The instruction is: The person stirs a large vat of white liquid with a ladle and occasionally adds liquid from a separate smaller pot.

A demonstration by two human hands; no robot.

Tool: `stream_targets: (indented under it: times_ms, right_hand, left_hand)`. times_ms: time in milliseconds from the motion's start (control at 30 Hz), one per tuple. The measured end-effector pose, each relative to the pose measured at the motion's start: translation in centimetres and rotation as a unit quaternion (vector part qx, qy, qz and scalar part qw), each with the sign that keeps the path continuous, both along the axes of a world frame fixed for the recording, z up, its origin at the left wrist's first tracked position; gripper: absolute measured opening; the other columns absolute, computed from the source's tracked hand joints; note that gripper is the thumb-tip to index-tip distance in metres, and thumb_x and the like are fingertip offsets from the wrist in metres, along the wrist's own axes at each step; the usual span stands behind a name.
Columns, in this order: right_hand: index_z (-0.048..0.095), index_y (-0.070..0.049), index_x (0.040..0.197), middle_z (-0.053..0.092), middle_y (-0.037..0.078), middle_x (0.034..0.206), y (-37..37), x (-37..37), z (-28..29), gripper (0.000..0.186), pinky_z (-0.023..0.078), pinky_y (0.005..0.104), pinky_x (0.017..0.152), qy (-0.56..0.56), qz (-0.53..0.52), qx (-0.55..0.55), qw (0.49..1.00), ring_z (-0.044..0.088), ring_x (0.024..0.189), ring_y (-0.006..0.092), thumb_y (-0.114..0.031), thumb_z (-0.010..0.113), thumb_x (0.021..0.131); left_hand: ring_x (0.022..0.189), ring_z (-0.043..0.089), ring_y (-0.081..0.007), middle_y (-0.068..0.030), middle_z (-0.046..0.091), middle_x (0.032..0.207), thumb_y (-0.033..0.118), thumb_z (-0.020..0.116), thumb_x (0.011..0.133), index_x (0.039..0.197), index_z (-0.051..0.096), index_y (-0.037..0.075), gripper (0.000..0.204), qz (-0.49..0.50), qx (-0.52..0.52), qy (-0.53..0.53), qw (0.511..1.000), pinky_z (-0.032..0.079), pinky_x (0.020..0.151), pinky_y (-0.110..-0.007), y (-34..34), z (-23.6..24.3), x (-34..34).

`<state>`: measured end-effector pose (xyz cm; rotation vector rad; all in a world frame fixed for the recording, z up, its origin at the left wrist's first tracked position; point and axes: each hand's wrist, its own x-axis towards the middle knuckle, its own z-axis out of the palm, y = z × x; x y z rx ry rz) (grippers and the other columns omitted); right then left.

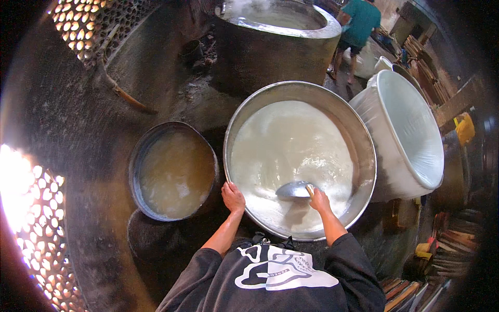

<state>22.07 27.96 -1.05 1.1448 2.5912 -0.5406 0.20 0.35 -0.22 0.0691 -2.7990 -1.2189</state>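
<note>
Inside a wide, round, silver-coloured steel basin, a scoop at work in milky liquid

The work in hand looks under way rather than finished, judging by a shallow, curved scoop of grey metal at the surface of the cloudy white liquid, in the near part of the steel basin. What is done so far: the basin holds a broad pool of this liquid, its level below the rim. Much seems left in it, though how much more handling it needs cannot be told. How deep the scoop's lower edge sits is unclear too.

The right hand has its fingers closed around the scoop's right end. The left hand grips the basin's rim at its near left, fingers curled over the edge.

Left of the basin, and apart from it, stands a smaller, dark, round pot holding murky, brownish liquid with paler patches. Just beside the basin's right side is a large, white, round tub lined with clear sheeting; whether its pale inside is bare lining or liquid, I cannot tell. Beyond the basin's far side, a big, dark, cylindrical vat with a bright metal rim holds greyish liquid, and steam rises over it.
</note>
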Motion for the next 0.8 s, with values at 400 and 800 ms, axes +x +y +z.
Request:
stream_targets:
  times_ms: [400, 800]
  right_hand:
    - [0.052, -0.008, 0.123, 0.064, 0.026, 0.096, 6.6, 14.4, 13.6, 0.059, 0.050, 0.0464, 0.080, 0.026, -0.014, -0.025, 0.999, 0.061, 0.094, 0.0420, -0.004, 0.061, 0.065]
    - [0.054, -0.005, 0.117, 0.065, 0.022, 0.077, 16.2, 6.4, 4.2, 0.050, 0.054, 0.0420, 0.055, 0.244, -0.066, 0.125, 0.959, 0.066, 0.060, 0.0335, -0.006, 0.062, 0.069]
  left_hand:
    - [0.099, 0.052, -0.0433, -0.0260, 0.056, 0.103, 0.031, 0.039, 0.096, 0.105, 0.054, -0.004, 0.040, -0.002, -0.007, 0.025, 1.000, 0.040, 0.086, -0.049, -0.4, 0.4, 0.2]
    - [0.101, 0.051, -0.0433, -0.0266, 0.056, 0.106, 0.032, 0.036, 0.097, 0.107, 0.054, -0.006, 0.043, -0.002, -0.039, 0.019, 0.999, 0.039, 0.089, -0.048, 0.4, 1.3, -0.1]
